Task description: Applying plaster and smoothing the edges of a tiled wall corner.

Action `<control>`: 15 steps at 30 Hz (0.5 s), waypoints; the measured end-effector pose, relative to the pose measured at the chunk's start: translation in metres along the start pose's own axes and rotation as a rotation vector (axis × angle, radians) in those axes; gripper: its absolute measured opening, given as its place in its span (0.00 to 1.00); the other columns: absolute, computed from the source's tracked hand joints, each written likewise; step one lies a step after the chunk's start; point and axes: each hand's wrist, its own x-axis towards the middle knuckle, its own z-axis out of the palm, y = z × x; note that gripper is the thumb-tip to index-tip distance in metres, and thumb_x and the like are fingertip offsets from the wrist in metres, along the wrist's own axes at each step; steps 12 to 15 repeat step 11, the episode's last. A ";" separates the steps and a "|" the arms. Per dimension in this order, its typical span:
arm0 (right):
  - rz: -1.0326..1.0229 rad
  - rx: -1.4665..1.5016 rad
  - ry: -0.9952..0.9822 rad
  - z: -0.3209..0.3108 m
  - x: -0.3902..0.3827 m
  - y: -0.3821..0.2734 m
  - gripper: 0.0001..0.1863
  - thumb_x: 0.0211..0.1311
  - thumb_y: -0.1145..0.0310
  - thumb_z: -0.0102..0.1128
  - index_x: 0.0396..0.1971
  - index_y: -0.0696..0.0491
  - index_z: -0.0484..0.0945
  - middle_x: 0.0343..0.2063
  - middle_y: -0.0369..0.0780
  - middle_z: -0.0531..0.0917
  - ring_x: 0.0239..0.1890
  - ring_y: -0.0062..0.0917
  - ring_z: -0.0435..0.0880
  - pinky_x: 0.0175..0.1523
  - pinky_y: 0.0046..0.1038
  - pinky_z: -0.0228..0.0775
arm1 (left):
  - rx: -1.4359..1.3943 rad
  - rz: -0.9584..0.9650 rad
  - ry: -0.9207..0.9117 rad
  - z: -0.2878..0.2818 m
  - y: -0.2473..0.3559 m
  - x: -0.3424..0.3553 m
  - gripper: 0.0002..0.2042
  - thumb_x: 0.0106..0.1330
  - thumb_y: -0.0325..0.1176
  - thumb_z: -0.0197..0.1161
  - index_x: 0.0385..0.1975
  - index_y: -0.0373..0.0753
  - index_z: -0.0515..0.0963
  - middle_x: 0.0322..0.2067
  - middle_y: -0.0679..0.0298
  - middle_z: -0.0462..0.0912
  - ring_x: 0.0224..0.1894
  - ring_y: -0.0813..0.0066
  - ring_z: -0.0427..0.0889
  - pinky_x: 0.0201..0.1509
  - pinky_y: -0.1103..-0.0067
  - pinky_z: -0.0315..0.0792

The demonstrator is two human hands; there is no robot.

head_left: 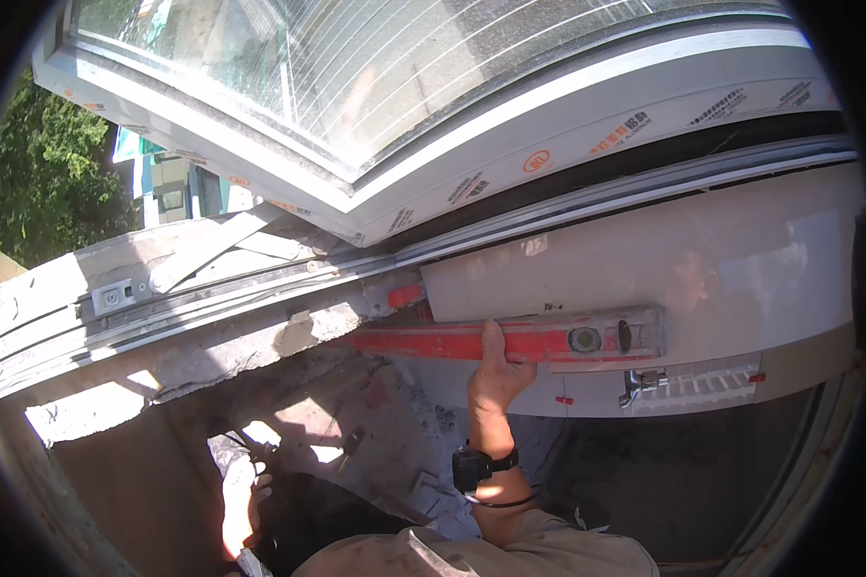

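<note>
A long red spirit level lies across the pale, glossy tile slab below the window. Its grey end and round vial are on the right, and its left end runs toward the broken edge of the ledge. My right hand is closed around the level's lower edge near its middle, thumb on top. Lower left, my left hand is closed on a whitish-grey object with dark cord-like lines by it. Glare and shadow hide what kind of thing it is.
A white-framed window sash stands open above, held by a metal stay arm. Rough concrete edging runs below the track on the left. Red tile clips and a chrome fitting sit around the slab. Trees show outside.
</note>
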 end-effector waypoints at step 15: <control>-0.012 0.021 -0.011 -0.001 0.000 0.006 0.08 0.57 0.76 0.69 0.34 0.64 0.83 0.33 0.38 0.86 0.33 0.17 0.81 0.41 0.21 0.72 | -0.016 -0.042 -0.007 -0.007 -0.005 0.005 0.23 0.68 0.45 0.61 0.60 0.43 0.70 0.48 0.63 0.80 0.43 0.67 0.81 0.45 0.70 0.73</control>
